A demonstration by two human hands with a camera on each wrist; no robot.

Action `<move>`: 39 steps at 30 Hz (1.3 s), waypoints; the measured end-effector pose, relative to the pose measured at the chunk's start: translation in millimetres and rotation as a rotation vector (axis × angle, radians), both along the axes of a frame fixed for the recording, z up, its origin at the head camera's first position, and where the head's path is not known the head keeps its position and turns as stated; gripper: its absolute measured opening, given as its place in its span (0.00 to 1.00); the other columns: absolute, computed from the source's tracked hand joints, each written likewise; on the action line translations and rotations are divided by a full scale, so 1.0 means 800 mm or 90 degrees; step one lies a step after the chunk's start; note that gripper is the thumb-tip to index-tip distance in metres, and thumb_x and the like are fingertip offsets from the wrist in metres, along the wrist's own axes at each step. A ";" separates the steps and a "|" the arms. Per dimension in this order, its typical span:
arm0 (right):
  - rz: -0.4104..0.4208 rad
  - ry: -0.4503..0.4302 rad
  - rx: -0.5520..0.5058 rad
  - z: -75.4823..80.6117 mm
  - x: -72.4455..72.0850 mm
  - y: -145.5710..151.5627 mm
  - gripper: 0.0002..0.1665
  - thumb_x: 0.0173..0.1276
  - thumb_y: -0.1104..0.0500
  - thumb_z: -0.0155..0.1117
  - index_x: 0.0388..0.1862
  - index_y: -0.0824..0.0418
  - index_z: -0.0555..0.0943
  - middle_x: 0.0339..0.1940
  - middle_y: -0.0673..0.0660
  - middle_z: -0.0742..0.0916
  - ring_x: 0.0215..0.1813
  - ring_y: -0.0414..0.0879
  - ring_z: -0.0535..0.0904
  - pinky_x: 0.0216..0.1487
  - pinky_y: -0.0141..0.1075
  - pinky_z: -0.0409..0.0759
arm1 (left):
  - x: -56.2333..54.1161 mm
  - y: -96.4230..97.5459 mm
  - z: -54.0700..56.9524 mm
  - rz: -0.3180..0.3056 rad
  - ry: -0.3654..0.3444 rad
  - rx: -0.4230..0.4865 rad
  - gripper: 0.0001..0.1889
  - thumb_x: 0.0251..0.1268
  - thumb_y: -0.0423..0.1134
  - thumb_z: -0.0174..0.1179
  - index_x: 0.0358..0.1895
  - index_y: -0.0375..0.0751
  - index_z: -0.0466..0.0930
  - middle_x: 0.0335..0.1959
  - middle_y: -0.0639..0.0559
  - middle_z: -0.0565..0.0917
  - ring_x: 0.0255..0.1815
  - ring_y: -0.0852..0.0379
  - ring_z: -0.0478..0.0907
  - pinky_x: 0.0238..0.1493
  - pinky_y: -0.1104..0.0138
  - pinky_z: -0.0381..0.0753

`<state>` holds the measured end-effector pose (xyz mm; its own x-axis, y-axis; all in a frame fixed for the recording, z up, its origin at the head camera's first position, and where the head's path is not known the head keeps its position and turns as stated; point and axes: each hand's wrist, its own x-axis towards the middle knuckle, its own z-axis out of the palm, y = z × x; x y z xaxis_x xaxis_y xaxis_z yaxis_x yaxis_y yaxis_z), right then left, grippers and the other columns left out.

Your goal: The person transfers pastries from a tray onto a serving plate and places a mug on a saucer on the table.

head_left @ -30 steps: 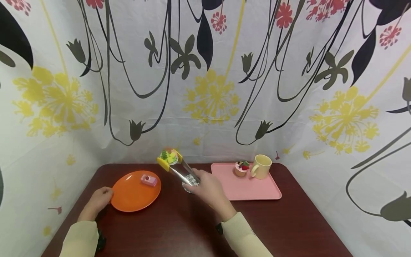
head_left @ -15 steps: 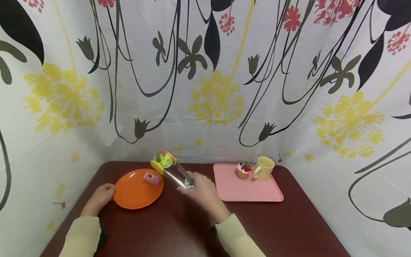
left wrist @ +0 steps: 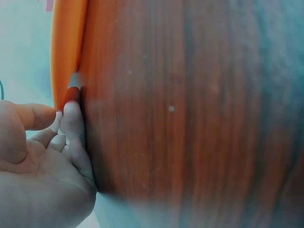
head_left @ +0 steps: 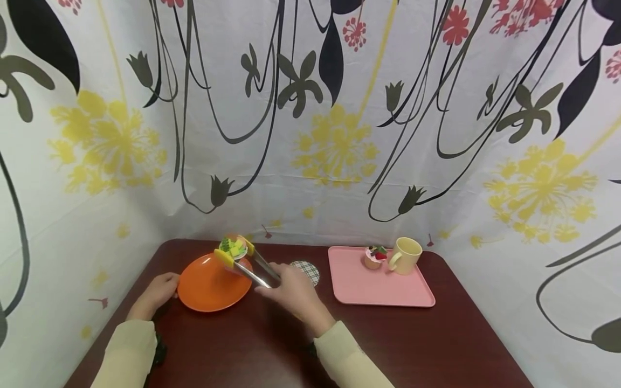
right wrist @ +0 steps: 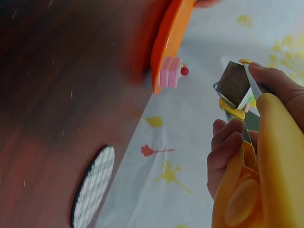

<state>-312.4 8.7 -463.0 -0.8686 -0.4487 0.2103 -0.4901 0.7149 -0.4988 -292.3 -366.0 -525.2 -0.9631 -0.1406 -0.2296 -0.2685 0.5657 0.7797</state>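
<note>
At the left of the head view, my left hand pinches the rim of an orange plate between thumb and fingers, seen close up in the left wrist view. My right hand grips metal tongs with yellow tips. Between those tips is a small toy cupcake with green and yellow topping, held above the plate's far right part. The right wrist view shows its dark base and a pink toy cake slice on the plate. That slice is hidden in the head view.
A round checked coaster lies right of the tongs. Farther right, a pink tray carries another toy cupcake and a yellow mug. A patterned curtain hangs behind the dark table.
My right hand has moved left with the tongs and toy cupcake, from beside the plate to over it. The coaster is now uncovered. My left hand stays on the rim.
</note>
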 end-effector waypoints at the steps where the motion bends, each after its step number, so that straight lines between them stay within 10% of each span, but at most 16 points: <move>1: 0.001 -0.011 -0.003 -0.001 0.000 -0.003 0.35 0.64 0.33 0.77 0.65 0.46 0.86 0.35 0.44 0.86 0.34 0.41 0.78 0.34 0.37 0.76 | 0.000 0.000 0.001 -0.002 0.001 0.002 0.23 0.84 0.44 0.36 0.56 0.28 0.75 0.32 0.49 0.79 0.48 0.46 0.77 0.54 0.49 0.72; 28: 0.036 -0.096 0.031 -0.040 -0.009 -0.067 0.39 0.60 0.34 0.81 0.69 0.44 0.86 0.32 0.46 0.83 0.28 0.42 0.75 0.28 0.37 0.73 | 0.002 0.002 0.005 0.004 0.019 -0.020 0.26 0.88 0.45 0.36 0.62 0.23 0.74 0.33 0.47 0.79 0.45 0.47 0.78 0.54 0.51 0.73; 39: 0.033 -0.083 0.080 -0.050 -0.019 -0.086 0.33 0.60 0.33 0.81 0.60 0.46 0.88 0.25 0.45 0.80 0.25 0.42 0.73 0.27 0.37 0.70 | -0.009 -0.011 -0.015 0.004 0.035 0.000 0.26 0.85 0.48 0.39 0.59 0.25 0.76 0.31 0.46 0.79 0.40 0.48 0.77 0.49 0.52 0.73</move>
